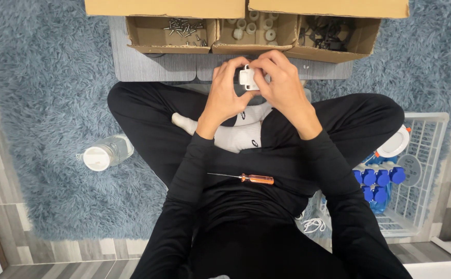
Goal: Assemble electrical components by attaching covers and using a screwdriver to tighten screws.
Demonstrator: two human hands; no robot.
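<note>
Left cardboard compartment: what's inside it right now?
The left cardboard compartment holds a loose pile of metal screws toward its right side. The box flap above covers its back edge, hiding anything there.

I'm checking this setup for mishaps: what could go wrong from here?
The screwdriver lies loose on the person's lap, sharp tip exposed; a shift of the legs might roll it off or poke them. The small white part is pinched between the left hand and right hand above the legs; if dropped, it could vanish into the shaggy rug.
</note>
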